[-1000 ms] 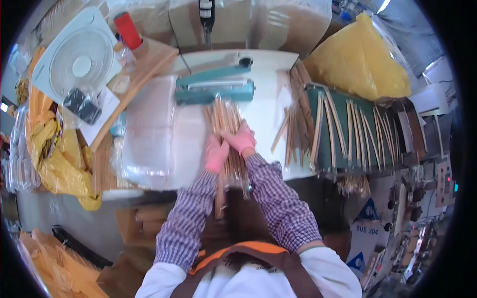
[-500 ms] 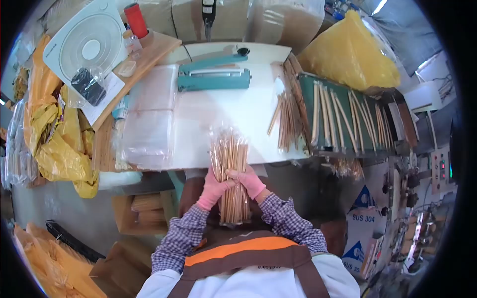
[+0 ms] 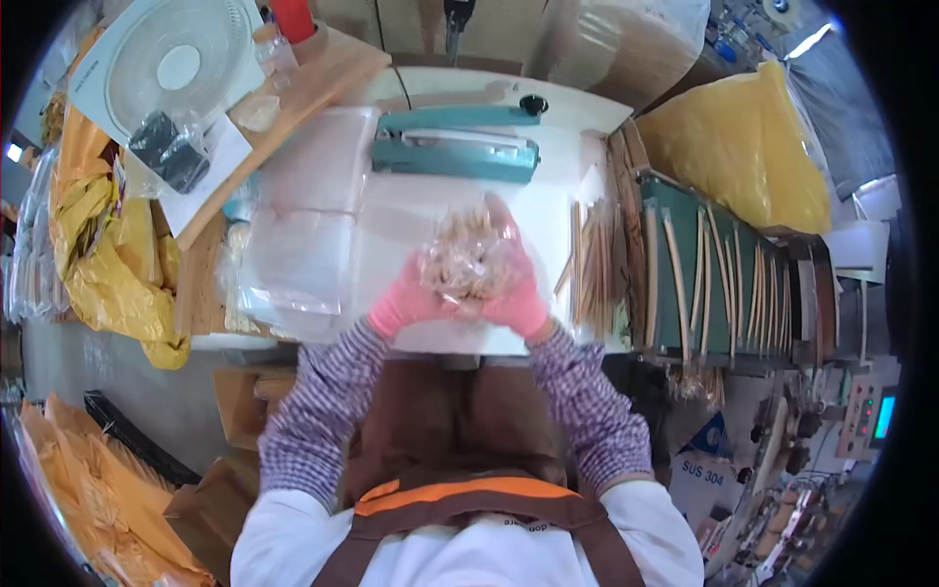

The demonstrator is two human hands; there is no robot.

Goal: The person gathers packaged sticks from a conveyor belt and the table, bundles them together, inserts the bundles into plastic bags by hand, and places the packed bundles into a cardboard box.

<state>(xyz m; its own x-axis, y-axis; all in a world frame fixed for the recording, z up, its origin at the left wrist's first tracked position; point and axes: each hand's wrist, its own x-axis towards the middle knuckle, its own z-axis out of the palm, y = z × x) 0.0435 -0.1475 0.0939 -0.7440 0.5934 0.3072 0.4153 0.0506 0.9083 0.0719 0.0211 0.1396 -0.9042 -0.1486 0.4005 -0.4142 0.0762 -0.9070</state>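
A bundle of thin wooden sticks in a clear plastic bag (image 3: 468, 262) stands nearly end-on to my view, over the front of the white table (image 3: 401, 220). Around its left side curls my left hand (image 3: 401, 298), in a pink glove. My right hand (image 3: 520, 289), gloved alike, grips the opposite side, its fingers partly behind the bag. Most of the bundle's length is hidden below its upper end. Beyond the hands lies a teal bag sealer (image 3: 455, 157). Stacked clear plastic bags (image 3: 298, 259) are to the left, and a pile of sticks (image 3: 599, 269) is to the right.
A green tray (image 3: 722, 328) holding several sticks adjoins the table's right side, with a yellow bag (image 3: 734, 147) behind it. At the left, a wooden board (image 3: 293, 93) bears a white fan-like device (image 3: 181, 68). Cardboard boxes (image 3: 240, 406) sit below the table.
Both hands have moved forward and up over the table with the bagged sticks. The bundle has turned from lying lengthwise in view to facing me end-on. The view has shifted slightly.
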